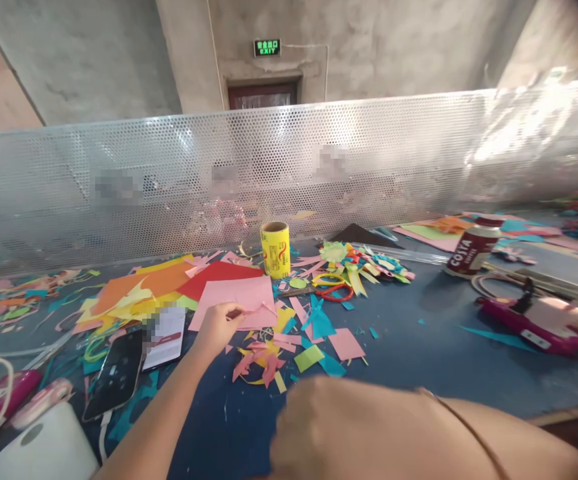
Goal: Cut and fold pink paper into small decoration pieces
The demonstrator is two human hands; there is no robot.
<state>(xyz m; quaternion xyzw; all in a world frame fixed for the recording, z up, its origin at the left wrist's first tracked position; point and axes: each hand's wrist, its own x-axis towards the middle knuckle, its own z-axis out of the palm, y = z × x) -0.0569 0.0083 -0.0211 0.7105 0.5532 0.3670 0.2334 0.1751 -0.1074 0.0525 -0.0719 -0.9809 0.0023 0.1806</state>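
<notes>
Over the pink sheet (pixel 236 292), at the near side of the yellow roll (pixel 275 252), my left hand (pixel 223 325) has thumb and forefinger pinched together on a thin pink strip (pixel 257 309). Its held end disappears between my fingertips, and against paper of nearly the same colour its outline is hard to follow. A small crossing or fold seems to sit at the far end, too fine for me to be sure. The strip's long axis runs crosswise, its free end pointing to my right and slightly away from me.

My right hand (pixel 333 423) looms close and blurred at the bottom, knuckles and back toward me; its fingers are hidden and cut off by the lower edge, so I cannot tell whether they are clenched, loose or holding something. A thin dark cord (pixel 461 423) crosses that wrist.

Left of my left forearm lie a dark phone (pixel 115 375) and a lit phone (pixel 167 339), its screen partly pixelated. The white device (pixel 46 443) nearest me is cut off below. Beyond the perforated screen (pixel 159 173), shapes are dim, several covered by blurred squares.
</notes>
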